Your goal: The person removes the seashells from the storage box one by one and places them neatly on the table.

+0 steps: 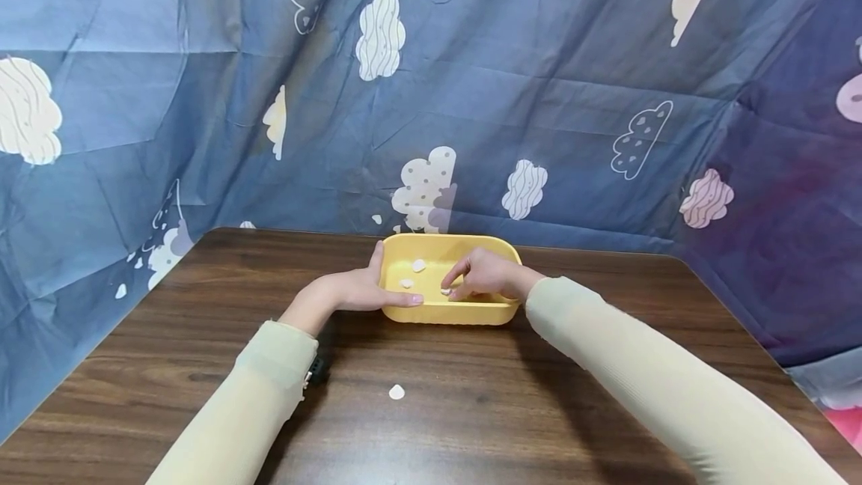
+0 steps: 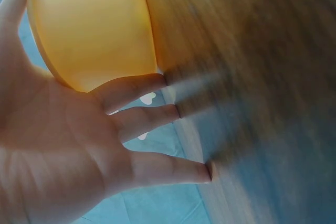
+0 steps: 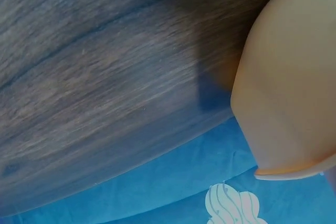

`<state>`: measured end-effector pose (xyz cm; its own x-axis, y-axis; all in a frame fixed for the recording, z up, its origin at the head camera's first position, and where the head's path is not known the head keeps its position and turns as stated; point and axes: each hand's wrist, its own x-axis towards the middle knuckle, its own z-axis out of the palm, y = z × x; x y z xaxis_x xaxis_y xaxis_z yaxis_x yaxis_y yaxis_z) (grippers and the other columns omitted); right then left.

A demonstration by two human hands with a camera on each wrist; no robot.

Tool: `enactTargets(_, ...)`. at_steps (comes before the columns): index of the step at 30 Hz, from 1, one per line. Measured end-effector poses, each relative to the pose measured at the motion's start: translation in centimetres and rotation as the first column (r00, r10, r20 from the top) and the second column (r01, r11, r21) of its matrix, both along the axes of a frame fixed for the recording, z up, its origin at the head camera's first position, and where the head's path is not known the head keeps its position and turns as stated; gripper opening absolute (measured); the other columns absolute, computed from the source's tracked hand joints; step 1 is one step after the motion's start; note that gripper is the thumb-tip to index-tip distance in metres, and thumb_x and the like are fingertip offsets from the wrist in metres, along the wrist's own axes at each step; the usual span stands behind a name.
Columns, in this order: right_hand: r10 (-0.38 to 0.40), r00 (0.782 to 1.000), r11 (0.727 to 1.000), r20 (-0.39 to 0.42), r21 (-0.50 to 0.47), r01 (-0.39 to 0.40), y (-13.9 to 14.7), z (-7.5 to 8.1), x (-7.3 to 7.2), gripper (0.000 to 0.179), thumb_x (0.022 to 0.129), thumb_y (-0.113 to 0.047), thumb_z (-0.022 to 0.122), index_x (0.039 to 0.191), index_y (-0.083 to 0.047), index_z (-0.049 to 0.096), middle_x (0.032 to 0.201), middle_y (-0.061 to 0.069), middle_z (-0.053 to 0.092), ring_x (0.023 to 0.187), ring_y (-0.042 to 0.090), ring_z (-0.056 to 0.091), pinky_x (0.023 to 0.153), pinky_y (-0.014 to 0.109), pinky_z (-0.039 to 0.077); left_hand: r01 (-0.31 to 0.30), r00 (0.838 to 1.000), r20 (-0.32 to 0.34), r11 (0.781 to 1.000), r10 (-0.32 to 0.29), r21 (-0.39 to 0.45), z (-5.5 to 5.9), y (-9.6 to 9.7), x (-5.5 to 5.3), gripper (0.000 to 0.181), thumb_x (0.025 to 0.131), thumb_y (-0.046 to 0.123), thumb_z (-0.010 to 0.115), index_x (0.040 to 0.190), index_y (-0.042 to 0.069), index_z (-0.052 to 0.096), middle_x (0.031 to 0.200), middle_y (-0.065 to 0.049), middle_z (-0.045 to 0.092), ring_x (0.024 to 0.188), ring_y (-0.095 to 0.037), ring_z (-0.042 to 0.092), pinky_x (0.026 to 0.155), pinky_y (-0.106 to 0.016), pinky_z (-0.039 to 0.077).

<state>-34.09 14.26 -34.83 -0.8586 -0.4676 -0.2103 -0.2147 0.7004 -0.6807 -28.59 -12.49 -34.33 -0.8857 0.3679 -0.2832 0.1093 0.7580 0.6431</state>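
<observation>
A yellow bin with rounded corners stands at the table's far side. My left hand rests against its left end, thumb over the front rim. In the left wrist view the hand's spread fingers are straight, their tips at the tabletop. Inside the bin, my right hand pinches a small white piece between thumb and fingertip. Two more white petal-like pieces, an upper piece and a lower piece, lie on the bin's floor at the left. The right wrist view shows the bin's outer wall, not the fingers.
Another white piece lies on the brown wood-grain table, in front of the bin. A blue cloud-print cloth hangs behind the table's far edge. Something small and dark shows under the left wrist.
</observation>
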Motion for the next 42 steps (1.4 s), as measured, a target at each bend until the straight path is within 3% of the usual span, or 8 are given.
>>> enactTargets(4, 0.013, 0.998, 0.999, -0.058, 0.046, -0.01, -0.3, -0.1, -0.2, 0.018, 0.086, -0.006, 0.086, 0.104, -0.007, 0.086, 0.102, 0.005, 0.081, 0.078, 0.015, 0.053, 0.069, 0.024, 0.043, 0.0, 1.0, -0.001, 1.0, 0.0, 0.007, 0.1, -0.1, -0.1, 0.144, 0.087, 0.073, 0.072, 0.165, 0.006, -0.027, 0.178, -0.025, 0.005, 0.155, -0.034, 0.04, 0.127, -0.049, 0.035)
enactTargets(9, -0.025, 0.996, 0.997, -0.082, 0.065, 0.03, -0.4, -0.2, -0.3, 0.011, 0.089, -0.012, 0.086, 0.099, -0.008, 0.086, 0.073, -0.003, 0.068, 0.074, 0.015, 0.049, 0.066, 0.025, 0.038, 0.006, 1.0, -0.004, 1.0, -0.006, 0.01, 0.0, 0.0, 0.0, 0.143, 0.087, 0.072, 0.073, 0.165, 0.006, -0.027, 0.178, -0.025, 0.003, 0.154, -0.034, 0.041, 0.128, -0.049, 0.035)
enactTargets(17, -0.016, 1.0, 1.0, -0.001, -0.011, 0.016, -0.3, 1.2, -0.3, 0.018, 0.099, -0.015, 0.075, 0.106, 0.001, 0.079, 0.066, -0.006, 0.052, 0.062, 0.01, 0.047, 0.062, 0.024, 0.044, 0.016, 1.0, -0.008, 1.0, -0.015, 0.016, 0.0, 0.0, 0.0, 0.142, 0.087, 0.072, 0.072, 0.166, 0.006, -0.026, 0.178, -0.025, 0.005, 0.154, -0.035, 0.041, 0.127, -0.05, 0.035)
enactTargets(25, -0.019, 0.996, 0.977, 0.091, -0.209, 0.038, -0.4, 4.4, 0.1, 0.018, 0.102, -0.01, 0.068, 0.101, 0.007, 0.065, 0.079, 0.004, 0.069, 0.067, 0.012, 0.061, 0.063, 0.024, 0.051, 0.026, 1.0, -0.009, 0.999, -0.025, 0.033, -0.1, -0.1, -0.2, 0.143, 0.087, 0.07, 0.074, 0.165, 0.006, -0.028, 0.178, -0.025, -0.002, 0.157, -0.033, 0.036, 0.129, -0.049, 0.032)
enactTargets(29, -0.041, 0.989, 0.936, 0.144, -0.341, 0.088, -0.4, 5.8, 0.3, 0.019, 0.103, -0.003, 0.064, 0.119, 0.007, 0.061, 0.084, 0.004, 0.068, 0.071, 0.013, 0.062, 0.062, 0.024, 0.052, 0.021, 1.0, -0.008, 0.999, -0.021, 0.044, -0.1, -0.2, -0.4, 0.143, 0.087, 0.07, 0.074, 0.165, 0.005, -0.027, 0.178, -0.025, -0.003, 0.158, -0.034, 0.034, 0.13, -0.049, 0.03)
enactTargets(34, -0.047, 0.988, 0.92, 0.146, -0.379, 0.1, -0.4, 6.8, 0.6, 0.032, 0.108, -0.003, 0.058, 0.135, 0.013, 0.064, 0.084, -0.001, 0.067, 0.075, 0.01, 0.061, 0.068, 0.021, 0.055, 0.025, 1.0, 0.0, 0.999, -0.025, 0.038, 0.0, -0.2, -0.3, 0.142, 0.088, 0.069, 0.074, 0.165, 0.007, -0.028, 0.178, -0.025, -0.002, 0.158, -0.034, 0.034, 0.13, -0.049, 0.03)
enactTargets(39, -0.044, 0.984, 0.882, 0.171, -0.456, 0.119, -0.6, 7.3, 1.4, 0.039, 0.101, 0.007, 0.065, 0.139, 0.016, 0.061, 0.095, 0.001, 0.076, 0.081, 0.009, 0.073, 0.082, 0.026, 0.064, 0.018, 1.0, -0.01, 0.999, -0.018, 0.032, 0.2, -0.3, -0.4, 0.143, 0.087, 0.07, 0.075, 0.166, 0.007, -0.026, 0.178, -0.024, 0.0, 0.158, -0.034, 0.034, 0.13, -0.049, 0.031)
enactTargets(42, -0.041, 0.99, 0.891, 0.136, -0.444, 0.098, -0.8, 7.3, 2.2, 0.039, 0.098, 0.005, 0.07, 0.136, 0.012, 0.065, 0.097, 0.005, 0.077, 0.083, 0.013, 0.077, 0.085, 0.032, 0.065, 0.026, 1.0, -0.007, 0.999, -0.026, 0.032, 0.2, -0.3, -0.3, 0.143, 0.087, 0.069, 0.075, 0.166, 0.007, -0.026, 0.178, -0.024, 0.001, 0.158, -0.034, 0.034, 0.13, -0.049, 0.03)
